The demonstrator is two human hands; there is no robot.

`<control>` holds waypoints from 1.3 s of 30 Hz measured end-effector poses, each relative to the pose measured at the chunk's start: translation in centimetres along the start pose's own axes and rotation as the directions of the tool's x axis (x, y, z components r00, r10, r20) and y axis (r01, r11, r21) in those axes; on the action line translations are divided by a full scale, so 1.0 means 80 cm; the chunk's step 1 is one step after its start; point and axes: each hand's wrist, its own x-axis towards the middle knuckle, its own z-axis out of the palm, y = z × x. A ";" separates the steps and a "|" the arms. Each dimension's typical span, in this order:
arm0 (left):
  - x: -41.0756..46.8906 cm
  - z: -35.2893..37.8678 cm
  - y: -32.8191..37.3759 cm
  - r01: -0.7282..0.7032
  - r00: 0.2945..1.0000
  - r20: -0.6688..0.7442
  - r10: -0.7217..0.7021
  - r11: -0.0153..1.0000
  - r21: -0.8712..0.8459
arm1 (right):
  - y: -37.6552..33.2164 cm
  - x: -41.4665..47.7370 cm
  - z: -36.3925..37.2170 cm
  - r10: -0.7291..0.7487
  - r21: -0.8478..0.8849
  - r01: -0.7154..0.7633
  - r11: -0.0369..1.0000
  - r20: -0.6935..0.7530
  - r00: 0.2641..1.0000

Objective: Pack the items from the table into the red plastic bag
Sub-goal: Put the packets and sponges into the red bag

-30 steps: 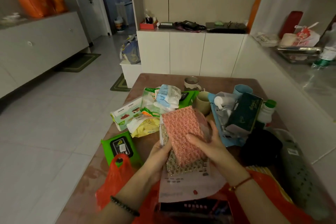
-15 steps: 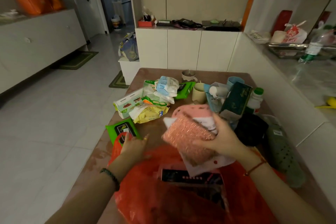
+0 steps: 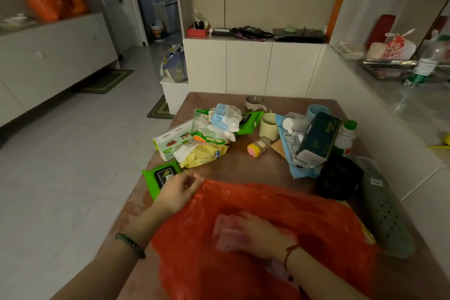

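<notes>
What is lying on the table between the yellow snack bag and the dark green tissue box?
The head view shows a small jar with a yellow lid, lying on its side, and a blue pouch.

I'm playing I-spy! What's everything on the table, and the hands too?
red plastic bag: one, red, table's near end
pink packet: one, pink, inside the bag
wipes packs: two, green, by left hand; another beside cream mug
snack bag: one, yellow, left pile
box: one, white-green, left edge
mugs: two, cream, and grey, far middle
jar: one, yellow-pink lid, lying centre
tissue box: one, dark green, right
bottle: one, white, green cap, right
pouch: one, black, behind bag, right
table: one, brownish, under everything
left hand: pinches the bag's rim
right hand: inside bag, on pink packet; grip unclear
</notes>
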 end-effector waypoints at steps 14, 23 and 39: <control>0.023 0.046 0.047 -0.364 0.894 0.445 0.058 0.671 0.645 | 0.157 -0.088 -0.030 0.456 0.170 -0.437 0.883 -0.091 0.885; 0.023 0.056 0.038 -0.329 0.916 0.387 0.102 0.743 0.583 | 0.236 -0.090 -0.029 0.823 0.416 -0.713 0.565 -0.228 0.520; 0.011 0.047 0.029 -0.206 0.962 0.254 0.102 0.880 0.428 | 0.038 -0.172 -0.155 0.288 0.569 0.280 0.773 -0.708 0.644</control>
